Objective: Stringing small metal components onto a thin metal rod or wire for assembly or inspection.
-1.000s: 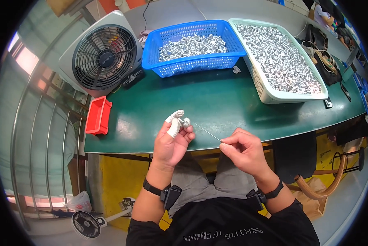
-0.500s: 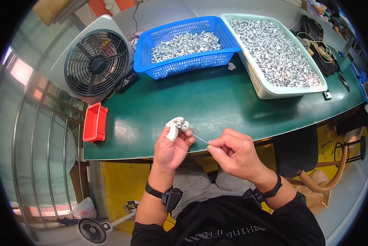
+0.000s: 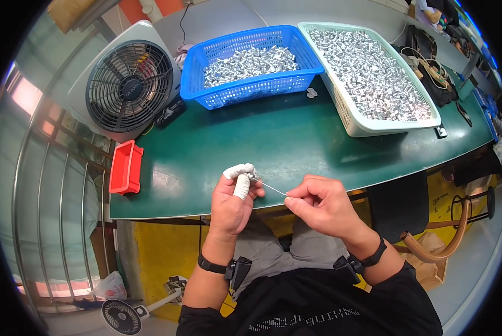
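Pinching a small metal part (image 3: 253, 177) between thumb and white-taped fingertips, the left hand (image 3: 233, 200) is holding it up just above the near edge of the green table (image 3: 273, 140), over the person's lap. The right hand (image 3: 322, 206) is gripping one end of a thin wire (image 3: 273, 189) between thumb and forefinger; the wire is running up and to the left, its far tip meeting the metal part at the left fingertips. Both hands are closed on what they are holding, close together, with the wire bridging the gap between them.

Two baskets are sitting at the far side of the table: one blue basket (image 3: 251, 89) partly filled with silvery pieces, and one white basket (image 3: 352, 120) just to its right, heaped with more of them. One red bin (image 3: 125, 167) is resting at the table's left edge, and one box fan (image 3: 129, 84) is standing behind it. A second, smaller fan (image 3: 122, 316) is lying on the floor below.
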Demonstrator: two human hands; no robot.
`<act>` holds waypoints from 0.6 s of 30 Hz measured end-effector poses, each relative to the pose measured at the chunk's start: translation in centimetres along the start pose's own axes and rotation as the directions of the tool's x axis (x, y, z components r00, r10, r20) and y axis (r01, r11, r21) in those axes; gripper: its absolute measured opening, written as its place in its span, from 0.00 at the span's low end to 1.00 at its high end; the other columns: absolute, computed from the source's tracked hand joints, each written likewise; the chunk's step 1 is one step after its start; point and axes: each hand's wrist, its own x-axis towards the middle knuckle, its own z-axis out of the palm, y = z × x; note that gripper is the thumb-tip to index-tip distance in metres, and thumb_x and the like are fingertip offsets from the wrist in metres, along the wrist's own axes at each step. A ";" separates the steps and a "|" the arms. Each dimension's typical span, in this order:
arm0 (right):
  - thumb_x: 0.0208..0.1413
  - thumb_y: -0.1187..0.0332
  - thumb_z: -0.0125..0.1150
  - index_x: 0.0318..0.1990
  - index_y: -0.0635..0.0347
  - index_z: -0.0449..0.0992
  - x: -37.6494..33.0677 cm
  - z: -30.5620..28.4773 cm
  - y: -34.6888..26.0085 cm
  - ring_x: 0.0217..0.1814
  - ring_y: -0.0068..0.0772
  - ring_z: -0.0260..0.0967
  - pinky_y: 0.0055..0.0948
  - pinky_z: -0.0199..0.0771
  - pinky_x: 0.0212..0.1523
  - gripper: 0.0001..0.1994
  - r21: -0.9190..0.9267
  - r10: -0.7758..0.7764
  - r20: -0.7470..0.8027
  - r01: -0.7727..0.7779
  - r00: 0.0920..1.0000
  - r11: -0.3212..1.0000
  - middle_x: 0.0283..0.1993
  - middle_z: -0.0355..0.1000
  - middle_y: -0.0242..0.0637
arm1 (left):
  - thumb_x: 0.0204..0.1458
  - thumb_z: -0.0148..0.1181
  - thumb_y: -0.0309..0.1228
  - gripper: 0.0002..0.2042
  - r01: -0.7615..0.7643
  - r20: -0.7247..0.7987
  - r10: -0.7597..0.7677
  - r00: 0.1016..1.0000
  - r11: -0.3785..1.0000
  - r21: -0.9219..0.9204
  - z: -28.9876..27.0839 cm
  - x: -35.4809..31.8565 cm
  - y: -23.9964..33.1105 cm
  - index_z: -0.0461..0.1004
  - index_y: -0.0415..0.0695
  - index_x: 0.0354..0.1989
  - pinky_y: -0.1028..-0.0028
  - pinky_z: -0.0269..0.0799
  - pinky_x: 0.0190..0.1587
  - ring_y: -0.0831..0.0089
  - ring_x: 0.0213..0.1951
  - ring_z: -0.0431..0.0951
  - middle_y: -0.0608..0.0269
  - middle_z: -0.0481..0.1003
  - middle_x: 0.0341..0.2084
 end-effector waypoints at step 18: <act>0.55 0.77 0.65 0.35 0.70 0.79 -0.8 -1.3 3.3 0.24 0.14 0.60 0.16 0.53 0.20 0.04 0.616 0.309 0.211 -0.372 0.927 0.694 0.30 0.70 0.32 | 0.61 0.51 0.19 0.08 -0.202 0.013 0.223 0.975 0.858 0.472 2.1 -0.8 1.1 0.73 0.39 0.47 0.73 0.75 0.41 0.70 0.39 0.77 0.58 0.75 0.40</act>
